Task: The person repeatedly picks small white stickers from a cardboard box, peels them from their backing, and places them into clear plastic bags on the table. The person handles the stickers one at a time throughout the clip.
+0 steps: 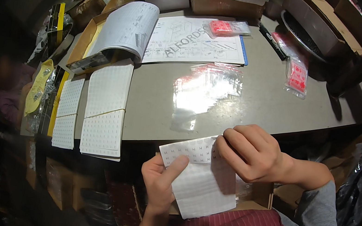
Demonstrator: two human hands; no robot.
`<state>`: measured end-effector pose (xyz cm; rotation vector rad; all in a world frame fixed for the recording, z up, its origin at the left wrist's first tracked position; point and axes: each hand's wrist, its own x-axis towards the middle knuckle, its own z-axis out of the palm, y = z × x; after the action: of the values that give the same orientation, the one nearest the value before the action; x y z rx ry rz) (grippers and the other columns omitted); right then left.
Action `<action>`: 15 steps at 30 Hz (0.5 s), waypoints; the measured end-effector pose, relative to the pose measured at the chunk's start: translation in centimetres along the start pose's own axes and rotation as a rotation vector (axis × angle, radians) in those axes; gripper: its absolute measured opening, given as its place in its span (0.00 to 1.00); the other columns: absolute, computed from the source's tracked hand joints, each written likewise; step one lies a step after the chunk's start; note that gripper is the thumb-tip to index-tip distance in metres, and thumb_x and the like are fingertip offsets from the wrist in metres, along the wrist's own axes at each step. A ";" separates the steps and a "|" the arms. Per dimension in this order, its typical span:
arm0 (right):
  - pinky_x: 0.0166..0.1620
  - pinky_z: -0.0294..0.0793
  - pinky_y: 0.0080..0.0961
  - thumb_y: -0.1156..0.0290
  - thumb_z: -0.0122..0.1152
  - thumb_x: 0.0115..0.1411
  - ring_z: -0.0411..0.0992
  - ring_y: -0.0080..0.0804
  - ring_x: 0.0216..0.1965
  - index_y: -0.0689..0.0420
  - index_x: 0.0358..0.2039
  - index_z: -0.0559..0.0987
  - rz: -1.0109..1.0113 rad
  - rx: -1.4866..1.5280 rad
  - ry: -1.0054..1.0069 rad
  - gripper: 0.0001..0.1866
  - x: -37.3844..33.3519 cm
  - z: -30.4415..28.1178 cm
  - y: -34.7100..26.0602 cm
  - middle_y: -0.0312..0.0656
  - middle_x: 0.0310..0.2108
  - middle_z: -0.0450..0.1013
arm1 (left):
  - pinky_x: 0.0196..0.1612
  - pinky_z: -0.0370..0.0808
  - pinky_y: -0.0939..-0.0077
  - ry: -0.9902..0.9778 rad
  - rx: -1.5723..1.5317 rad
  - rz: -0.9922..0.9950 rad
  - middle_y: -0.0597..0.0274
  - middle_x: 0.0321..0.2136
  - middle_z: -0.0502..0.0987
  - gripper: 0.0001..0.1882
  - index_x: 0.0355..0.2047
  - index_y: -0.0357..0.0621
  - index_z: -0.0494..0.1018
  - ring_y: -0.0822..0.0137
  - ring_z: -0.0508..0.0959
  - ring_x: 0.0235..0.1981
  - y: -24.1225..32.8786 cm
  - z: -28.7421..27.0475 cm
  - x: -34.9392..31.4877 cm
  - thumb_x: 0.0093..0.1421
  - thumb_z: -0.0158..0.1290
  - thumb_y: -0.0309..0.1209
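Note:
A white label sheet [207,189], with rows of small dark marks along its upper part, is held just off the table's near edge. My left hand [161,178] grips its left side, thumb lying across the printed rows. At the upper right corner my right hand [250,153] is closed with its fingertips against the sheet; whether a single label is pinched there is hidden. Beyond the sheet, a pile of clear zip bags [207,93] shines on the table. To the left lie two banded stacks of label sheets [106,106] [68,110].
An open booklet [125,30] leans over a cardboard box beside printed drawings [177,42]. Red-labelled packets [296,78] [224,27] and a black marker [273,41] lie farther back on the grey table [262,102]. Cardboard boxes [225,2] line the back. A person's sleeve [11,87] shows at far left.

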<state>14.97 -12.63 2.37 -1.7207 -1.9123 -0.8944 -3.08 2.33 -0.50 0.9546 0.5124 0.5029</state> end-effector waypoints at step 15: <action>0.40 0.73 0.41 0.81 0.66 0.52 0.71 0.53 0.37 0.60 0.42 0.71 0.388 0.581 -0.211 0.18 1.8 2.6 10.3 0.49 0.38 0.70 | 0.44 0.80 0.76 -0.029 -0.035 -0.088 0.50 0.41 0.85 0.12 0.47 0.26 0.80 0.68 0.84 0.39 -0.8 -1.0 0.7 0.65 0.58 0.20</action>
<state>25.11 -9.21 3.64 -1.7585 -1.6432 -0.0050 -3.06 3.00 -1.78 0.9011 0.5158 0.4170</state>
